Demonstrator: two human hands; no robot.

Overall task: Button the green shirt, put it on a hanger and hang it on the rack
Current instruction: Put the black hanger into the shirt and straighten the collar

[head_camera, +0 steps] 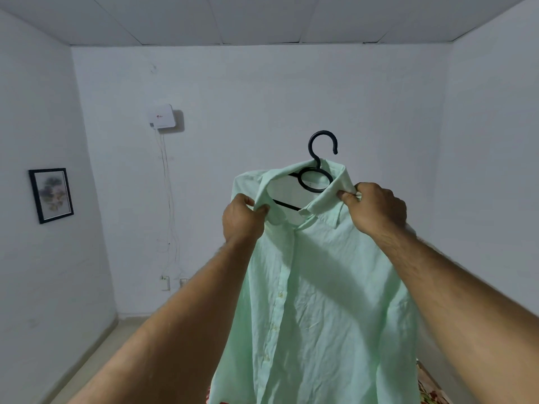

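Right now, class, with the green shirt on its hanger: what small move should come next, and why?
Probably move the right hand to the hanger hook. Both it and the left hand pinch only the collar of the green shirt, whose front looks buttoned; the hook stands free above, and no rack is in view.

Pale mint-green shirt (318,287) with whitish buttons, black hanger (316,167), white walls (262,97), black-framed picture (51,195), red floral cloth (428,389) below
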